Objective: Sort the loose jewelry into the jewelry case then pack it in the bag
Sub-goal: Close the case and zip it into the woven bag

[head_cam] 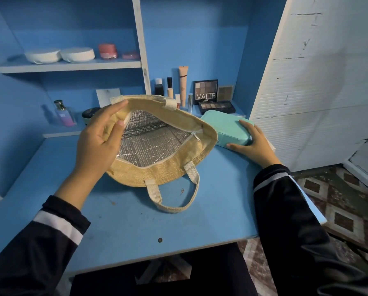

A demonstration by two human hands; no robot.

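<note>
Head view, looking down at the blue desk [136, 221].

Woven tan bag [164, 171] sits mid-desk, mouth tipped up toward the camera and spread wide. Silver foil lining [149, 144] shows inside. Zipper pull [197, 136] sits at the right end of the opening. Near handle [174, 201] droops flat onto the desk.

Left grip [97, 137]: grasping the bag's left rim, with the thumb inside against the lining edge and the fingers over the outer lip. It holds that end raised.

Mint jewelry case [223, 127]: closed, lying flat on the desk just right of the bag. The bag's rim overlaps its left end. The case is outside the bag.

Right grip [251, 142]: grasping the case's right end, fingers laid over the top and thumb along the near side. Dark sleeves with a pale stripe cover both forearms.

At the back of the desk: a "MATTE" eyeshadow palette [205, 91] stands upright, a beige tube [183, 80] and small bottles are beside it, and a perfume bottle [64, 113] sits at far left. The shelf [72, 65] above carries two white round containers [42, 55] and a pink jar [107, 51].
</note>
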